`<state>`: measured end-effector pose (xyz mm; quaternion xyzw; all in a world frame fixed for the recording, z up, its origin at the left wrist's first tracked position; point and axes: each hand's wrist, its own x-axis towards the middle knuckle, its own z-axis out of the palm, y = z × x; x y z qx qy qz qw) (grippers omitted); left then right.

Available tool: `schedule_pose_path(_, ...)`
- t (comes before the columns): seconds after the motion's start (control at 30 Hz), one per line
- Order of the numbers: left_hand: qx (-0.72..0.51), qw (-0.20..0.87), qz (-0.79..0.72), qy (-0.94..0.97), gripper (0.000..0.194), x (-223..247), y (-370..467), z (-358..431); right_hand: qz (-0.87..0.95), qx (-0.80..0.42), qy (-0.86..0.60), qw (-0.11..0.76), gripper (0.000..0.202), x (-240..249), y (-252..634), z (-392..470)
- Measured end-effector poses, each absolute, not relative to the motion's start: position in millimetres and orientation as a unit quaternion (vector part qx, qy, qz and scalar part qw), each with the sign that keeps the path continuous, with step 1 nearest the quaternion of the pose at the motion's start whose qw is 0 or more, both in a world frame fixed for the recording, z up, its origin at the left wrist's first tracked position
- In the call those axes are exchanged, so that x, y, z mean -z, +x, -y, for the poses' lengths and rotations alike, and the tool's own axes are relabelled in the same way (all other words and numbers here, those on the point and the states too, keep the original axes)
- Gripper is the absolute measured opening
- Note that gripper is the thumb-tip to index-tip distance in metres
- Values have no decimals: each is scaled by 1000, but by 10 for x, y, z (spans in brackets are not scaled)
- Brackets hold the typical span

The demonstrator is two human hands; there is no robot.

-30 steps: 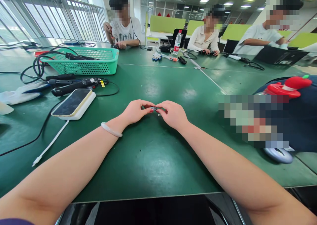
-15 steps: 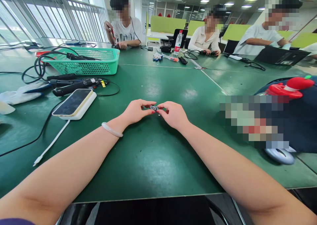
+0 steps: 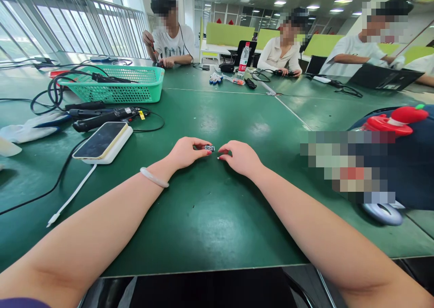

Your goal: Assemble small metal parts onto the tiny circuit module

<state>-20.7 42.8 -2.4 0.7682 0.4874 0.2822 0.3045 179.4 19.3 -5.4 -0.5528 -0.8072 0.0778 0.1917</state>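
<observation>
My left hand (image 3: 186, 153), with a pale bangle on its wrist, pinches a small dark piece with white markings (image 3: 209, 148) between thumb and fingertips, low over the green table. It looks like a tiny circuit board, but its exact kind is too small to tell. My right hand (image 3: 240, 156) is just to the right of it, thumb and forefinger apart and off the piece. A tiny pale speck (image 3: 218, 158) shows by the right thumb tip. I cannot tell whether it lies on the table or touches the thumb.
To the left lie a phone (image 3: 100, 140) on a white block with a cable, black tools (image 3: 105, 118), a glove (image 3: 32, 126) and a green basket (image 3: 117, 85). A mouse (image 3: 383, 212) and dark bag (image 3: 410, 163) are at right. Three people sit or stand across the table.
My right hand's fingers have come off the small dark piece and drawn slightly right, opening. My left hand keeps hold of the piece in nearly the same spot.
</observation>
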Motion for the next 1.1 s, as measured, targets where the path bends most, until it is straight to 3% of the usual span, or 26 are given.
schedule_pose_path(0.5, -243, 290, -486, 788, 39, 29, -210, -423, 832, 6, -548, 86, 17, 41, 1804, -163)
schedule_pose_path(0.77, -233, 281, -473, 802, 38, 62, -201, -409, 811, 14, -546, 210, 21, -17, 1710, -77)
schedule_pose_path(1.1, -236, 256, -466, 814, 33, 51, -169, -378, 836, 31, -513, 190, 23, 30, 1591, 1)
